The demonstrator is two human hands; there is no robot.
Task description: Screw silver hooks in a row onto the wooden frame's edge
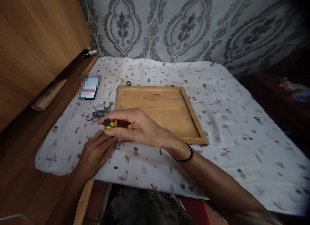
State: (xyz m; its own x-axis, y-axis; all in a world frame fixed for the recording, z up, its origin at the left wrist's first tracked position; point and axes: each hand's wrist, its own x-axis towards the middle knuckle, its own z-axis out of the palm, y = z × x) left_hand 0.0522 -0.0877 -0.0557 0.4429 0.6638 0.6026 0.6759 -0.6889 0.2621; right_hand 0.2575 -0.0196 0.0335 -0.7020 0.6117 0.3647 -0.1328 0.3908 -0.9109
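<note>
We are holding one rounded handle (pixel 108 123), black with yellow patches, partly hidden by fingers, and are listing one narrow, shiny piece (pixel 118 144), upper end hidden, near the handle.

I make out black and yellow on the small handle (pixel 108 124) at 8 o'clock. Mid-view, my feed gives the framed board (pixel 157 104) a honey tone with darker grain. The white cloth (pixel 237 134) beneath is scattered with little mauve palms, olive pineapples and a pinkish flamingo. At 12 o'clock I get dark-grey damask medallions over the pale-grey wall covering (pixel 155 12); at 10, an orange-brown cabinet (pixel 38 34); at 5, a black wristband (pixel 187 156).
</note>
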